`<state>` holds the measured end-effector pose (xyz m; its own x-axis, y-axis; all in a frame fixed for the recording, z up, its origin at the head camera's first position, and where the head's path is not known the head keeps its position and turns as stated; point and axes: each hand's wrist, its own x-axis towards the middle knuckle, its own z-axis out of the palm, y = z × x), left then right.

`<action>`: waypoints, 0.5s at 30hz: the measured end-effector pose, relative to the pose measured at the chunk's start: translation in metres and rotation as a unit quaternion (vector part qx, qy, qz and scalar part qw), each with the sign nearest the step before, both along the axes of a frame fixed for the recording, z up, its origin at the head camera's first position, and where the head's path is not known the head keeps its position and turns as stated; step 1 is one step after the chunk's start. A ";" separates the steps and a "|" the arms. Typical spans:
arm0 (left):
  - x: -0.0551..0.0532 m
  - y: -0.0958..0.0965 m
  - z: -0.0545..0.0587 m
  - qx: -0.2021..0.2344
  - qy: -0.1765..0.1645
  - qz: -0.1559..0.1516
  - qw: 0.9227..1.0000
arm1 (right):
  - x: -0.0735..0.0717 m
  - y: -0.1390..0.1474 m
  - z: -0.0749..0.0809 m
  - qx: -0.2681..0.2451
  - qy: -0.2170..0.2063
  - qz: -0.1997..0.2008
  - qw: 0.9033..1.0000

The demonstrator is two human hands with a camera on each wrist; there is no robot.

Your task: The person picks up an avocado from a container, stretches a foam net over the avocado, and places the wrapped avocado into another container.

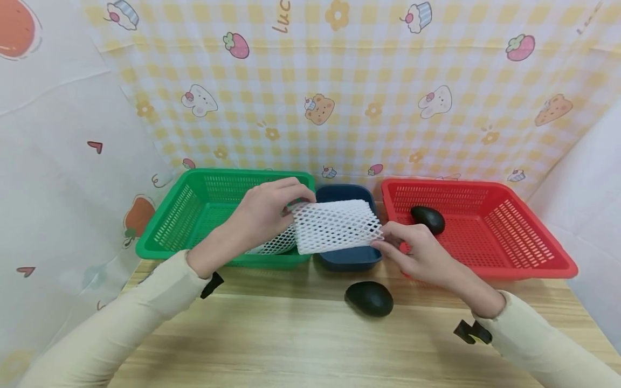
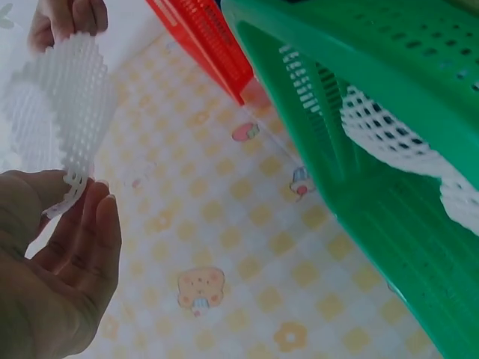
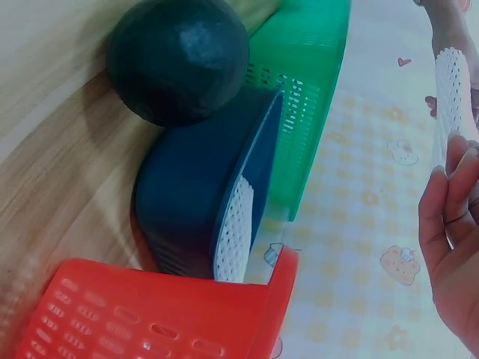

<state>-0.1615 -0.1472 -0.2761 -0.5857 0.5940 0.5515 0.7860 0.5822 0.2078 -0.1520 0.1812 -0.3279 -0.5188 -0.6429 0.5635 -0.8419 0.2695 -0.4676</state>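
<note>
A white foam net sleeve (image 1: 337, 226) is stretched flat between both hands, above the dark blue bin. My left hand (image 1: 267, 209) pinches its left end, and my right hand (image 1: 421, 249) pinches its lower right corner between thumb and fingers. From the left wrist view, the sleeve (image 2: 75, 105) bows open at the end by the left hand (image 2: 67, 262). A dark avocado (image 1: 370, 299) lies on the table in front of the bin. Another avocado (image 1: 428, 220) sits in the red basket (image 1: 490, 269). White netting (image 1: 278, 242) shows inside the green basket (image 1: 160, 240), partly behind my left hand.
The dark blue bin (image 1: 346, 264) stands between the two baskets, with more white netting (image 3: 236, 232) inside it. Behind them hangs a yellow checked cloth (image 1: 271, 108). Wooden tabletop (image 1: 271, 339) extends in front of the containers.
</note>
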 end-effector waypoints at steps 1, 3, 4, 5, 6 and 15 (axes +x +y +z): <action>0.000 -0.002 0.001 0.004 -0.001 -0.002 1.000 | 0.001 0.002 0.000 0.000 -0.005 -0.001 1.000; -0.001 -0.006 0.002 0.014 -0.002 -0.012 1.000 | 0.002 0.006 -0.001 0.002 -0.015 -0.005 1.000; -0.001 -0.008 0.002 0.019 -0.001 -0.017 1.000 | 0.002 0.008 -0.001 0.002 -0.016 -0.007 1.000; -0.001 -0.010 0.002 0.022 0.002 -0.023 1.000 | 0.003 0.010 -0.001 0.002 -0.017 -0.009 1.000; 0.000 -0.011 0.002 0.026 0.003 -0.028 0.999 | 0.003 0.012 -0.001 0.000 -0.021 -0.010 1.000; -0.001 -0.011 0.002 0.034 0.042 -0.020 0.998 | 0.006 0.018 -0.009 -0.002 -0.052 0.021 0.998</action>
<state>-0.1628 -0.1585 -0.2740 -0.5125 0.5762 0.6367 0.8249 0.5364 0.1785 -0.1457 0.1995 -0.3366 -0.5467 -0.6635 0.5107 -0.7994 0.2323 -0.5540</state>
